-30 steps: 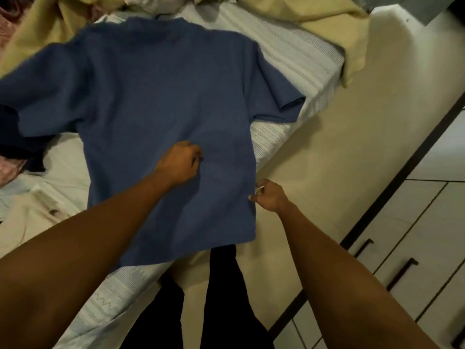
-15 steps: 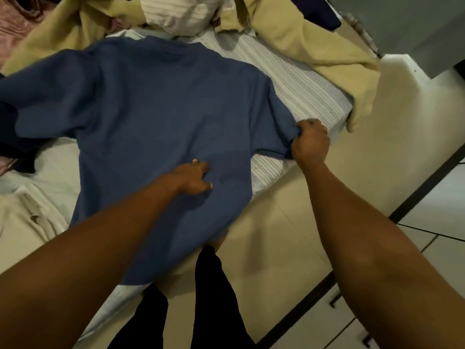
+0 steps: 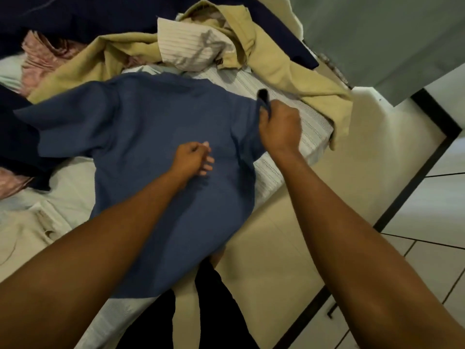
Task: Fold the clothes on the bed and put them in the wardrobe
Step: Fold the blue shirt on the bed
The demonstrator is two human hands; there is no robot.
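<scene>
A blue t-shirt (image 3: 151, 137) lies spread flat on the bed (image 3: 297, 137), its hem hanging over the near edge. My left hand (image 3: 193, 158) presses on the middle of the shirt with its fingers resting on the cloth. My right hand (image 3: 280, 127) grips the shirt's right sleeve and lifts it up and inward over the body; a dark fold of sleeve sticks up above the fist.
More clothes are heaped at the back of the bed: a tan garment (image 3: 289, 69), a striped white shirt (image 3: 193, 44), pink cloth (image 3: 42, 56), dark navy fabric (image 3: 75, 16) and a cream garment (image 3: 30, 227). Wardrobe drawers with dark handles (image 3: 332, 311) stand at lower right.
My right hand went from the shirt's side hem to the right sleeve, gripped it and now pulls it up and inward. My left hand slid slightly up the shirt's middle.
</scene>
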